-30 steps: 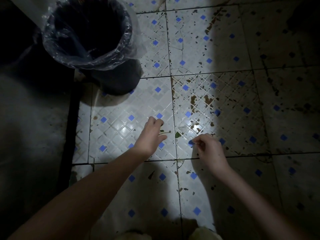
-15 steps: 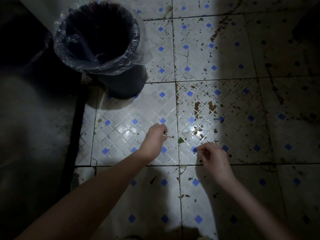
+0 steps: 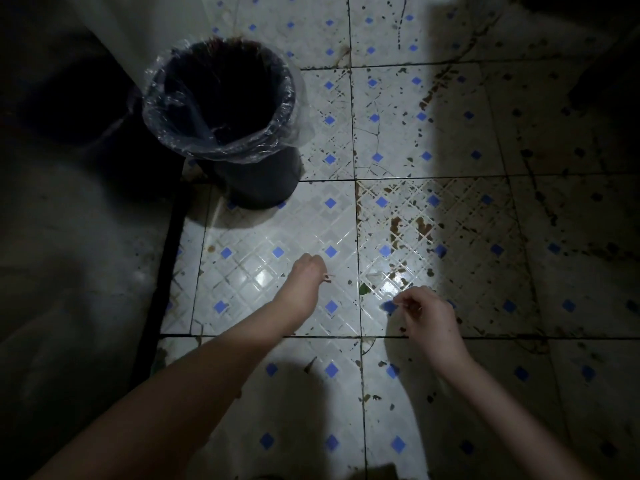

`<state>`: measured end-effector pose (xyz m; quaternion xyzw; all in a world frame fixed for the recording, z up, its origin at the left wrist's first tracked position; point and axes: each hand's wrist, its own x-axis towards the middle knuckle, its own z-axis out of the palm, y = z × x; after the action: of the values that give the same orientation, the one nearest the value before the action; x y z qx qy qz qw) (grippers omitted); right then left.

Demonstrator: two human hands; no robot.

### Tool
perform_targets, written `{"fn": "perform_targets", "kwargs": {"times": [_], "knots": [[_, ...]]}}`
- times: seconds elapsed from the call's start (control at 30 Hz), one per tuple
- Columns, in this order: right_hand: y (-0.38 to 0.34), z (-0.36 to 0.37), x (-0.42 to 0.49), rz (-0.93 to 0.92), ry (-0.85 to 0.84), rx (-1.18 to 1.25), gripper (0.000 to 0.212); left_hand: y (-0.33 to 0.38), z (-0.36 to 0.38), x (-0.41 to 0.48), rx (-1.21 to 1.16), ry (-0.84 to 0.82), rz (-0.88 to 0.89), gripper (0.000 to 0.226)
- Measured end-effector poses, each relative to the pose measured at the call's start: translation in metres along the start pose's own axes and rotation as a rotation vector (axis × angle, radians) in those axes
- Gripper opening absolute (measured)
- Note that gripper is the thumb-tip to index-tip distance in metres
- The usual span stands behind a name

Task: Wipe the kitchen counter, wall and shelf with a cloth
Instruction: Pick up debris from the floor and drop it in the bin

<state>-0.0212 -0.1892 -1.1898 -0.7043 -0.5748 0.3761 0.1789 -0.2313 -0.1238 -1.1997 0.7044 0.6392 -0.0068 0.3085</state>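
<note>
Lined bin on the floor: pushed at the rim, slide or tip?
The bin seems to taper downward, so a rim push probably tips it; pushed low, it likely slides on the glossy tiles. The liner looks floppy and may slip. Weight unclear: inside is dark.

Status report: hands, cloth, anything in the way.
Left hand pinches a small scrap over the floor tiles. Right hand curled, grip unclear. No cloth in view. Lined bin stands beyond left hand.

The scrap (image 3: pixel 328 278) pinched in the left grip (image 3: pixel 306 275) is too small to identify; the bin (image 3: pixel 258 181) inside is lost in darkness.
</note>
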Motion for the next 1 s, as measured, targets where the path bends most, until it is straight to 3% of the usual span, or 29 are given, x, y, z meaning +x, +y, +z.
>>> {"fn": "perform_targets", "kwargs": {"times": [0.2,0.4,0.57,0.83,1.0], "knots": [[-0.028,-0.011,0.003,-0.094,0.031,-0.024,0.018,-0.007,-0.046,-0.017,-0.072,0.116,0.005,0.015],[-0.089,-0.025,0.029,-0.223,0.109,0.067,0.018,0.003,-0.111,-0.029,-0.154,0.29,-0.009,0.018],[-0.145,-0.038,0.067,-0.34,0.139,0.028,0.014,0.005,-0.17,-0.031,-0.206,0.502,-0.05,0.011],[-0.252,-0.037,0.137,-0.438,0.181,0.173,0.014,-0.014,-0.251,-0.003,0.045,0.621,-0.086,0.012],[-0.286,-0.015,0.173,-0.44,0.183,0.164,0.015,-0.023,-0.267,0.025,0.045,0.663,-0.125,0.015]]}}
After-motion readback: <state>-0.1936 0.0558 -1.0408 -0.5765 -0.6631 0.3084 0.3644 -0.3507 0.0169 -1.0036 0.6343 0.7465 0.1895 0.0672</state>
